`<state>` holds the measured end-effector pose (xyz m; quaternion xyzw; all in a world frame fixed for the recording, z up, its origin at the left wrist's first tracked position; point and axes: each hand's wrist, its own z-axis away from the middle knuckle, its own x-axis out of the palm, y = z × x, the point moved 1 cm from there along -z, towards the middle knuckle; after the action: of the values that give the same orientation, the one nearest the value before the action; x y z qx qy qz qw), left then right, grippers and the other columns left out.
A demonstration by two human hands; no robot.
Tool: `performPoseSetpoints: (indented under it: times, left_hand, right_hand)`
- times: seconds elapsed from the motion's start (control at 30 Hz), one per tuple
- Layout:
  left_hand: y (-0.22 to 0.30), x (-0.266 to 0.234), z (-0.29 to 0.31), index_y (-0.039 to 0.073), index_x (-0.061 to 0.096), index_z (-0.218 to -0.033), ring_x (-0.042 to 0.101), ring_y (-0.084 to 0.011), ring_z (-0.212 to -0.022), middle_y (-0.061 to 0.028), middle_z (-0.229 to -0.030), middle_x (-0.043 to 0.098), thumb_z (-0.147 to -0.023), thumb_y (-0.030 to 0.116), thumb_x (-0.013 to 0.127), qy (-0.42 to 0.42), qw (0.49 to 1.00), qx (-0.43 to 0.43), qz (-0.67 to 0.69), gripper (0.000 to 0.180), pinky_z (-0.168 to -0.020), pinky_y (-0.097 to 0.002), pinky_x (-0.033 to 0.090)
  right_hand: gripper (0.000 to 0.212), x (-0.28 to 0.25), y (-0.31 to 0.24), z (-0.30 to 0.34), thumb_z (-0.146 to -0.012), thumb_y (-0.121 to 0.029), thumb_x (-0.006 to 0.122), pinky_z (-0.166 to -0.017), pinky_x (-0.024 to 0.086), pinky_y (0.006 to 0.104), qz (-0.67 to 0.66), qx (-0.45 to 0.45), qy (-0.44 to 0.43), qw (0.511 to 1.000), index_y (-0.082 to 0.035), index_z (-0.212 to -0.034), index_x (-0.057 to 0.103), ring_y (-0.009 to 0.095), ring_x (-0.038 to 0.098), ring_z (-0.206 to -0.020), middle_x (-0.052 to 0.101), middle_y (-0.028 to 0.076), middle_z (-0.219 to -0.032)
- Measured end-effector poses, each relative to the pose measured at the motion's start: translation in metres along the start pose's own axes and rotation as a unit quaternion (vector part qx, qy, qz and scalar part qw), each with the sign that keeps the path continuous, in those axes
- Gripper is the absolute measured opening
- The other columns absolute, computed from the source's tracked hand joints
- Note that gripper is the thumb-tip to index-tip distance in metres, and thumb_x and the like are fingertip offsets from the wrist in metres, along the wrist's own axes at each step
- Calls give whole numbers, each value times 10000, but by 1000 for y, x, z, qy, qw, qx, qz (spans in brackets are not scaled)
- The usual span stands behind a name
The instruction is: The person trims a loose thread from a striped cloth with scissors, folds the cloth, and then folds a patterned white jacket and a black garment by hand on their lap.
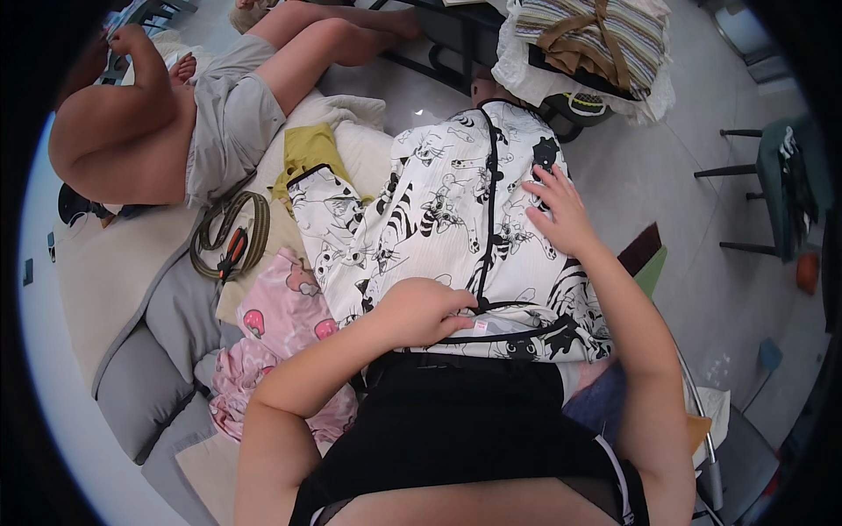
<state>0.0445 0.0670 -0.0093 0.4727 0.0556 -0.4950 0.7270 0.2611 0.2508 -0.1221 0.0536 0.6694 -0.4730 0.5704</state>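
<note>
Printed garment across a seated wearer's lap, viewed from the head. The white, crinkled-cotton garment with black cat drawings [447, 223] lies over the lap and reaches outward past the knees; a narrow black piping [489, 202] runs along it to the near edge, where the cloth gapes around a small white label [480, 327]. The left hand [421, 311] rests at this edge, thumb and forefinger slightly apart at the tips, the other fingers curled under; whether they clamp cloth cannot be told. The right hand [560, 210] lies on the garment's right panel, fingers spread apart and gripping nothing.

Probable faults: a loose left hold could let the near edge fold under and hide the label; pressure from the right palm could drag the thin cloth into creases; and the weight overhanging the knees could draw the garment off the lap.

Edges and room: on the left the garment abuts a pink, strawberry-printed cloth [282, 302] and a yellow-green cloth [309, 151], with a coiled olive webbing strap [262, 223] just beyond, so sideways travel there is crowded. On the right, pale tiled floor [653, 175] extends toward a dark green chair [776, 167], giving the wider passage. Beyond the far edge, a striped folded textile [605, 44] limits reach.
</note>
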Motion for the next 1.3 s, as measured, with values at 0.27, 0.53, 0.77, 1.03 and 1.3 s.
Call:
performPoseSetpoints:
  times: [0.27,0.53,0.77,1.03,1.3]
  left_hand:
    - [20,9,-4,83,598,-1141,588,-301,-963,-103,-1077,619,-826,378,680,136,974,175,53,440,-831,-384,481]
    - [29,12,-18,109,616,-980,615,-277,-858,-53,-925,588,-738,104,675,80,974,209,30,249,-706,-388,502]
    - [31,10,-11,102,601,-1039,617,-276,-881,-59,-975,595,-761,144,693,92,968,215,95,296,-729,-379,504]
    - [0,2,19,89,531,-1281,586,-308,-1073,-101,-1208,588,-763,237,742,143,982,97,79,579,-899,-382,471]
    - [4,18,19,82,548,-1257,606,-308,-985,-106,-1105,644,-789,290,723,136,983,110,46,541,-837,-392,475]
  right_hand:
    - [395,6,5,8,-868,-225,587,-1104,277,471,-20,-11,74,997,-135,-1253,588,374,313,-1373,437,127,-1435]
    - [437,-3,-21,53,-823,-199,613,-1075,309,478,23,-61,50,997,-101,-1246,566,386,348,-1339,447,145,-1405]
    - [436,-13,-37,73,-820,-213,624,-1082,297,487,17,-35,-1,999,-114,-1241,577,376,343,-1347,451,131,-1403]
    - [441,-39,-49,79,-803,-267,674,-1079,314,464,-45,-57,-89,993,-88,-1201,609,350,400,-1318,509,146,-1356]
    - [531,-46,-9,71,-817,-294,686,-1075,341,420,-66,62,-53,994,-50,-1270,553,362,434,-1285,460,188,-1398]
